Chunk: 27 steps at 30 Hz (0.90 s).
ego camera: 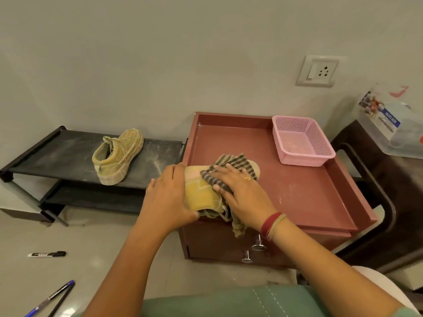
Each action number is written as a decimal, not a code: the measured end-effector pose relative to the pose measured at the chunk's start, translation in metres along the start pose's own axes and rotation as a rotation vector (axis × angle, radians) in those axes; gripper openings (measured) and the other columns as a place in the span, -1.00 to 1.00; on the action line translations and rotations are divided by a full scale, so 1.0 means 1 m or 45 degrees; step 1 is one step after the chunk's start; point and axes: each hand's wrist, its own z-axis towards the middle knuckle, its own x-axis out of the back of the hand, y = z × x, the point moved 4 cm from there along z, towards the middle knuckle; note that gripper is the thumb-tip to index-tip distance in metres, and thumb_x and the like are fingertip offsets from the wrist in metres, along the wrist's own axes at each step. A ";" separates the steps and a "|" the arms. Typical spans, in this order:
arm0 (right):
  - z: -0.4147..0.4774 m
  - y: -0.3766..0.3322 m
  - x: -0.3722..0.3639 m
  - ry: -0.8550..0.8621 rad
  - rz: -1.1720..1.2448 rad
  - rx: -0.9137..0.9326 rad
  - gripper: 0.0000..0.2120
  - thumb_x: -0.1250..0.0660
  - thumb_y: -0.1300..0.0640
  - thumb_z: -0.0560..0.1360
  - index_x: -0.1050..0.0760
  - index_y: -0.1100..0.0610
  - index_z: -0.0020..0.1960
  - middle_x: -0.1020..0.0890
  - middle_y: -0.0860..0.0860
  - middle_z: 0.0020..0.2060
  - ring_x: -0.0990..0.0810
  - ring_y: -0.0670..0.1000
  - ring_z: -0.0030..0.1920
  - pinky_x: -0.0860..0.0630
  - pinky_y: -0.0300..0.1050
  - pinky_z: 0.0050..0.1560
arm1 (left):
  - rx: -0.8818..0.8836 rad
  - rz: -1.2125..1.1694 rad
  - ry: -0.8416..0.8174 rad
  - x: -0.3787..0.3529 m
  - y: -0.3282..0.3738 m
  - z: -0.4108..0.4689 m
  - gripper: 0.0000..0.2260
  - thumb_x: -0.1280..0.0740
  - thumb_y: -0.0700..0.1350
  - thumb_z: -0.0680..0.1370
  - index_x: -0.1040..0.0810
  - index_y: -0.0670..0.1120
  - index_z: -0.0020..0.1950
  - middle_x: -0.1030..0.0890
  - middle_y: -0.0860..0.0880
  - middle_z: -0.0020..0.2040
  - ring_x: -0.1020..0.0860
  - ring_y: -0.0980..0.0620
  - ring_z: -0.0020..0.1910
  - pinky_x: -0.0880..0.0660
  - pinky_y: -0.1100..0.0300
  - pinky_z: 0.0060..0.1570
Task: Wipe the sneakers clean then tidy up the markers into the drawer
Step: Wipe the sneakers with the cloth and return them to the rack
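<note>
Red tabletop (309, 191) — yellow sneaker (201, 193), pink basket (304, 156). Black shoe rack (57, 156): second sneaker (117, 156). Floor (103, 236) — black marker (47, 254), two pens (55, 295).

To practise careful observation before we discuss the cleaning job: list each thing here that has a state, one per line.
Yellow canvas sneaker on the red cabinet: on its side, held by the left hand.
Striped grey cloth: pressed on that sneaker by the right hand.
Second yellow sneaker: upright on the black rack, dusty.
Pink plastic basket: empty.
Cabinet drawers: shut.
Black-and-white marker: lying on the floor.
</note>
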 end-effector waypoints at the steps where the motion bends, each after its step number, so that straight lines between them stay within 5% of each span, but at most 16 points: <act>1: 0.003 0.008 0.003 0.006 -0.087 -0.081 -0.58 0.00 -0.12 0.61 -0.24 -0.09 0.44 -0.23 -0.14 0.47 -0.09 -0.05 0.50 0.08 0.01 0.50 | -0.013 -0.015 0.009 -0.001 0.001 0.000 -0.08 -0.49 0.12 0.19 -0.12 -0.02 0.44 -0.31 -0.01 0.30 -0.43 -0.07 0.19 -0.38 -0.03 0.21; 4: 0.009 0.030 0.012 0.084 -0.212 -0.314 -0.60 -0.01 -0.09 0.62 -0.24 -0.09 0.44 -0.21 -0.11 0.48 -0.09 0.00 0.51 0.07 0.05 0.50 | -0.044 -0.093 -0.019 -0.005 0.003 0.002 -0.05 -0.52 0.06 0.20 -0.09 -0.01 0.46 -0.27 -0.02 0.31 -0.39 -0.06 0.22 -0.40 0.06 0.15; 9: 0.001 -0.006 -0.003 -0.054 0.115 -0.067 -0.59 -0.04 -0.08 0.61 -0.27 -0.04 0.44 -0.23 -0.10 0.47 -0.08 -0.03 0.50 0.09 0.01 0.50 | -0.104 -0.082 -0.075 -0.008 0.007 0.002 0.02 -0.57 0.03 0.19 -0.06 -0.03 0.51 -0.22 -0.02 0.38 -0.28 -0.09 0.34 -0.37 0.05 0.25; 14: 0.011 0.030 0.012 0.096 -0.153 -0.395 -0.62 0.00 -0.14 0.61 -0.28 -0.16 0.40 -0.21 -0.17 0.47 -0.01 0.00 0.52 0.20 0.20 0.47 | -0.083 -0.139 -0.114 -0.007 0.006 0.004 0.00 -0.55 0.04 0.20 -0.06 -0.02 0.51 -0.21 0.00 0.38 -0.28 -0.08 0.34 -0.38 0.06 0.21; 17: 0.005 0.004 -0.003 -0.032 0.075 -0.216 -0.61 -0.02 -0.13 0.61 -0.27 -0.15 0.41 -0.19 -0.20 0.47 0.00 -0.05 0.51 0.17 0.09 0.50 | -0.081 -0.153 -0.106 -0.006 0.007 0.003 0.01 -0.55 0.04 0.19 -0.07 -0.02 0.51 -0.22 0.02 0.38 -0.30 -0.06 0.32 -0.41 0.08 0.17; 22: 0.011 0.019 0.006 0.084 -0.158 -0.349 -0.61 0.01 -0.13 0.61 -0.25 -0.16 0.41 -0.17 -0.17 0.48 0.00 -0.01 0.52 0.19 0.13 0.49 | -0.079 -0.185 -0.075 -0.005 0.007 0.005 -0.02 -0.54 0.03 0.20 -0.09 -0.03 0.50 -0.23 0.02 0.40 -0.30 -0.05 0.32 -0.36 0.12 0.17; 27: 0.004 0.006 -0.006 -0.013 0.055 -0.191 -0.60 0.00 -0.13 0.62 -0.21 -0.15 0.44 -0.15 -0.20 0.48 0.00 -0.08 0.51 0.15 0.03 0.49 | -0.103 -0.168 -0.061 -0.006 0.006 0.004 -0.01 -0.56 0.02 0.17 -0.11 -0.03 0.49 -0.25 0.01 0.39 -0.31 -0.05 0.32 -0.39 0.11 0.17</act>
